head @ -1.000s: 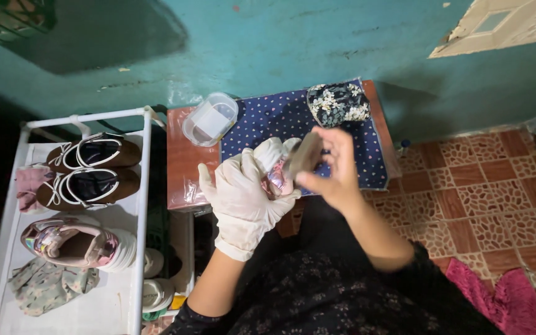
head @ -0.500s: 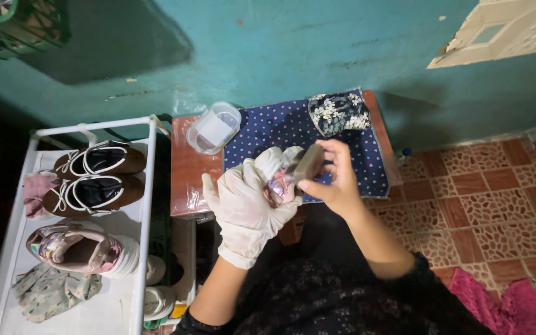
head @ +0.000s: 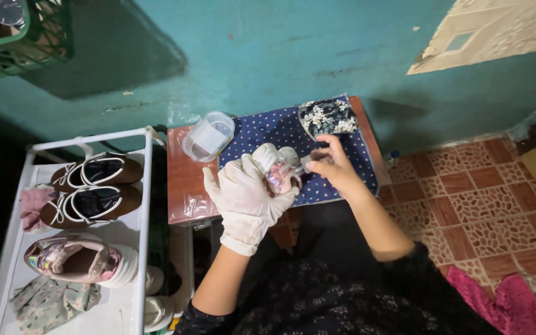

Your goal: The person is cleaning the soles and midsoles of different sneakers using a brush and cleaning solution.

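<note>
Gloved left hand (head: 243, 197) cups a small pink shoe (head: 278, 174) (likely light, soft); bare right hand (head: 333, 166) pinches something small beside it, above the dotted cloth (head: 280, 130).

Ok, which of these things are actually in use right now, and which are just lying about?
In use:
white-gloved left hand gripping a small pale pink shoe
bare right hand working at that shoe

Lying about:
clear plastic tub
navy dotted cloth
black floral pouch
white shoe rack
brown strappy sandals

Matt rubbery glove (head: 243, 201) (whitish), dotted cloth (head: 280, 133), clear plastic tub (head: 208, 136).
</note>
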